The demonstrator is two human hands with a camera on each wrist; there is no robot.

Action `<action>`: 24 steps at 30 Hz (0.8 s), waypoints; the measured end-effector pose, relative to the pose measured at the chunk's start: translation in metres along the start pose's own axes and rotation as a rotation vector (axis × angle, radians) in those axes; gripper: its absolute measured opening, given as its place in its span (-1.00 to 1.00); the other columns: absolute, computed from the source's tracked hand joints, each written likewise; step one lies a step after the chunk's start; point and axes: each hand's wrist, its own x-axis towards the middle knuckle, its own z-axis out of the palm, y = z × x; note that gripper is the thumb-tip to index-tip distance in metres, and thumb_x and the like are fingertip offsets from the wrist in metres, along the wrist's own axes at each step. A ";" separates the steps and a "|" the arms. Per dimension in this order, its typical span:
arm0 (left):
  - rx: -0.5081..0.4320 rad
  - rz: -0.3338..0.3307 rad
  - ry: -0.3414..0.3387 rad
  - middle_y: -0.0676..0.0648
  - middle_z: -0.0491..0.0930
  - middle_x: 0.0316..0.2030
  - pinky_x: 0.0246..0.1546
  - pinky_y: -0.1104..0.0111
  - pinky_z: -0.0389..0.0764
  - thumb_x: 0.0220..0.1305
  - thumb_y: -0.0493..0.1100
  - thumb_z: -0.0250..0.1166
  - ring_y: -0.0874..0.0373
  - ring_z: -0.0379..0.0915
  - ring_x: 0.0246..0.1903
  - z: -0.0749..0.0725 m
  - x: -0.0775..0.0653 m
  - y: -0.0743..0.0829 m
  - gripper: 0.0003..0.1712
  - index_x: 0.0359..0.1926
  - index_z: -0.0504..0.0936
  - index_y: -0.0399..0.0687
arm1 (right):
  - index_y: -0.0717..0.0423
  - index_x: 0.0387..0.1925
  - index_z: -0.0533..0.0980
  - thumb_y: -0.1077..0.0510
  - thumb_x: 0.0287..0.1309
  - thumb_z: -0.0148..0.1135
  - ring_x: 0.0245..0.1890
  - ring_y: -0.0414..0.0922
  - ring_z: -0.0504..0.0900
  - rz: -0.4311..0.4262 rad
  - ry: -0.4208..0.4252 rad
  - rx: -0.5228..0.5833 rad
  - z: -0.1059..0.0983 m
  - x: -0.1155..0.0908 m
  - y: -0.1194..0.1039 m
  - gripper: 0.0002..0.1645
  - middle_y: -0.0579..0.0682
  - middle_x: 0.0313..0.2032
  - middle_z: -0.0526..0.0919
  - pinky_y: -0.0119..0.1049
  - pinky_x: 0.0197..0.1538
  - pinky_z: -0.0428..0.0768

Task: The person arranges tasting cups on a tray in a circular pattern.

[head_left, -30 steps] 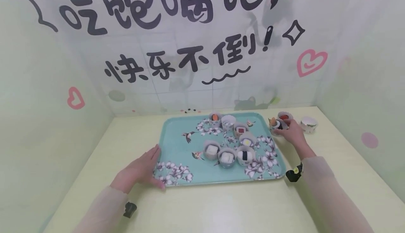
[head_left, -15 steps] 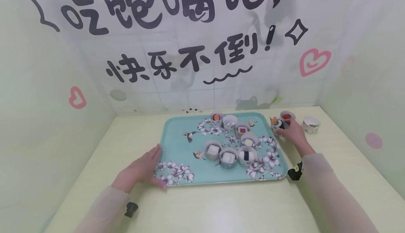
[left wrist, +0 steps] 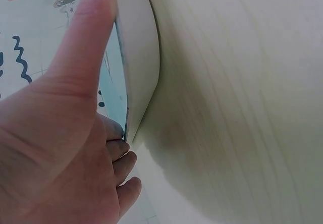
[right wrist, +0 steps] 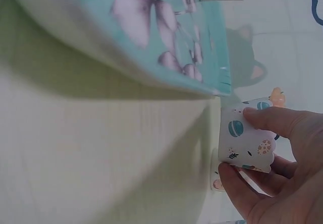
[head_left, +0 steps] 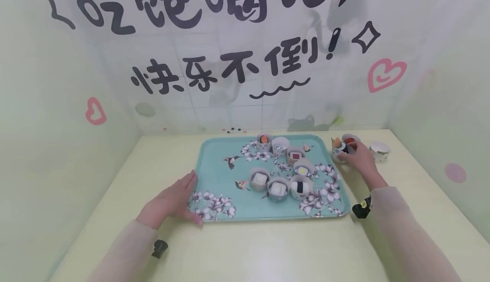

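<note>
My right hand (head_left: 361, 159) pinches a paper cup (right wrist: 250, 138) between thumb and fingers, just off the tray's right edge. Orange and dark toy-like sushi pieces (head_left: 339, 144) show at this cup's mouth. In the right wrist view, the cup's scalloped rim faces the palm. My left hand (head_left: 174, 203) rests against the left edge of the turquoise floral tray (head_left: 220, 180). Its fingers lie along that edge, and its thumb stretches by the front corner. In the left wrist view, the left thumb (left wrist: 83, 42) is straight beside the tray's rim.
Several paper cups with sushi pieces stand on the tray, including one with a black band (head_left: 301, 187). Behind my right hand is a cup with a red piece (head_left: 351, 138); another cup (head_left: 380, 151) stands farther right. A printed curtain (head_left: 229, 112) hangs behind the table.
The head view has shifted slightly, so the scene sits a little farther right and higher. Both hands keep their places, the right one still on the paper cup.
</note>
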 end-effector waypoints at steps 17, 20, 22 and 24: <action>0.039 0.001 -0.001 -0.45 -0.17 0.54 0.52 -0.11 0.13 -0.43 0.53 0.51 -0.37 -0.15 0.52 -0.010 0.010 -0.001 0.73 0.51 -0.11 -0.48 | 0.38 0.38 0.25 -0.03 0.32 0.24 0.30 0.38 0.34 -0.114 -0.021 0.032 -0.012 -0.004 -0.049 -0.20 0.46 0.34 0.32 0.27 0.24 0.49; 0.037 -0.011 -0.023 -0.45 -0.18 0.54 0.52 -0.11 0.13 -0.44 0.54 0.50 -0.37 -0.16 0.52 -0.009 0.009 -0.001 0.75 0.51 -0.12 -0.48 | 0.39 0.38 0.26 0.00 0.31 0.25 0.30 0.37 0.36 -0.136 -0.044 0.040 -0.006 -0.007 -0.054 -0.21 0.45 0.34 0.33 0.25 0.25 0.51; 0.040 -0.016 -0.030 -0.45 -0.17 0.54 0.52 -0.11 0.14 -0.45 0.55 0.49 -0.38 -0.15 0.52 -0.007 0.007 -0.001 0.75 0.51 -0.11 -0.48 | 0.38 0.38 0.26 0.03 0.31 0.25 0.31 0.36 0.36 -0.143 -0.051 0.047 -0.002 -0.010 -0.058 -0.22 0.44 0.34 0.34 0.25 0.27 0.49; 0.034 -0.025 -0.040 -0.44 -0.18 0.55 0.52 -0.11 0.14 -0.44 0.56 0.49 -0.37 -0.16 0.53 -0.006 0.005 -0.001 0.75 0.52 -0.12 -0.47 | 0.37 0.40 0.24 0.02 0.32 0.24 0.31 0.36 0.35 -0.140 -0.066 0.047 0.002 -0.012 -0.063 -0.21 0.45 0.34 0.33 0.26 0.29 0.48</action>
